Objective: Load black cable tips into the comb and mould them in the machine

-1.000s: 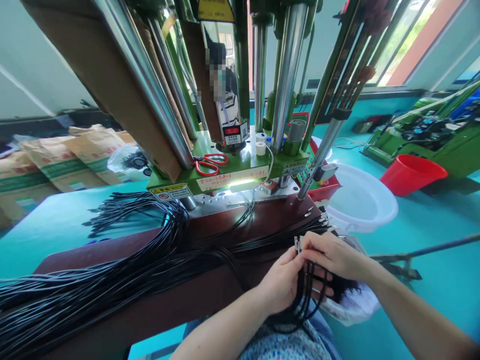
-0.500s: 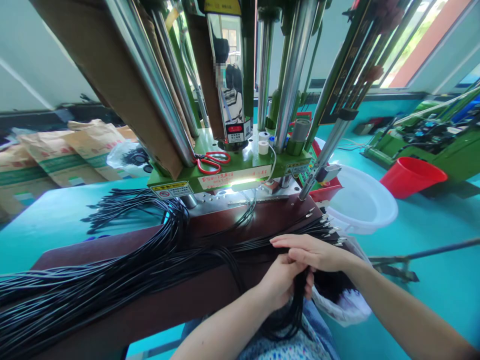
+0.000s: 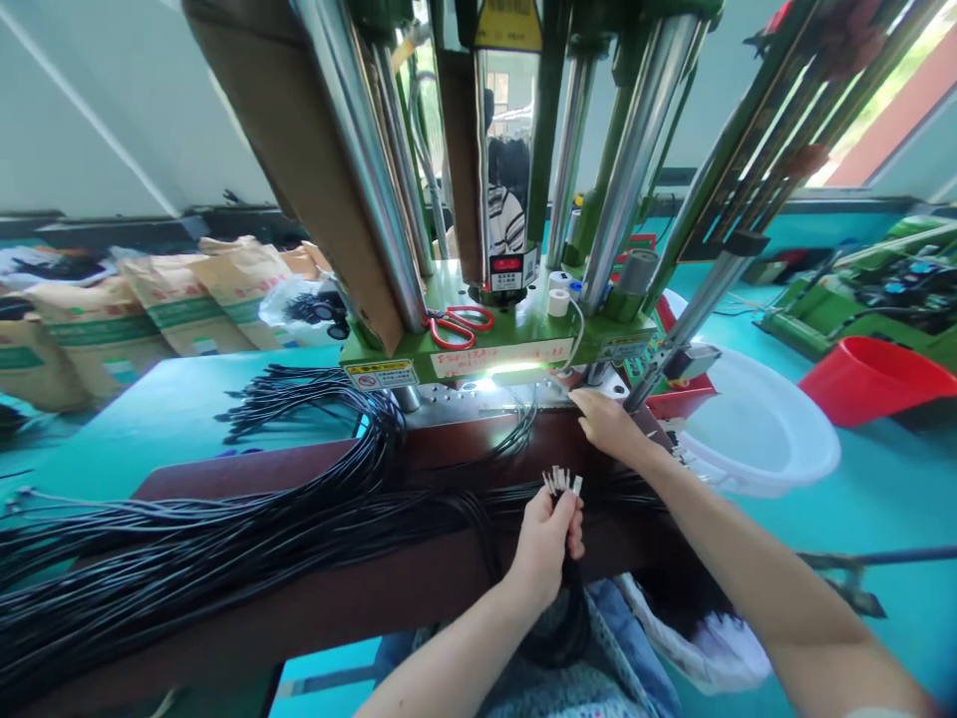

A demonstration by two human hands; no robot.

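My left hand (image 3: 549, 534) is closed around a bundle of black cables (image 3: 560, 628), held upright over my lap. Silvery metal plugs (image 3: 562, 481) stick up above its thumb. Farther forward, my right hand (image 3: 609, 424) reaches to the right front edge of the machine's metal plate (image 3: 449, 407). Its fingers are bent together there, and whatever they hold or touch is hidden. Between the plate and the brown bench, a few thin cables (image 3: 519, 431) run out from under the lit green press block (image 3: 389, 349).
Long black cables (image 3: 246, 558) cover the left of the brown bench (image 3: 359, 588). Red-handled scissors (image 3: 460, 326) lie on the press block. At the right are a white tub (image 3: 770, 419), a red bucket (image 3: 871, 384) and a plastic-lined container (image 3: 718, 658). Paper sacks (image 3: 112, 319) stand at left.
My right hand has left my left hand and moved forward to the plate's right edge. The bundle's plug ends now show above my left hand. The view has shifted left.
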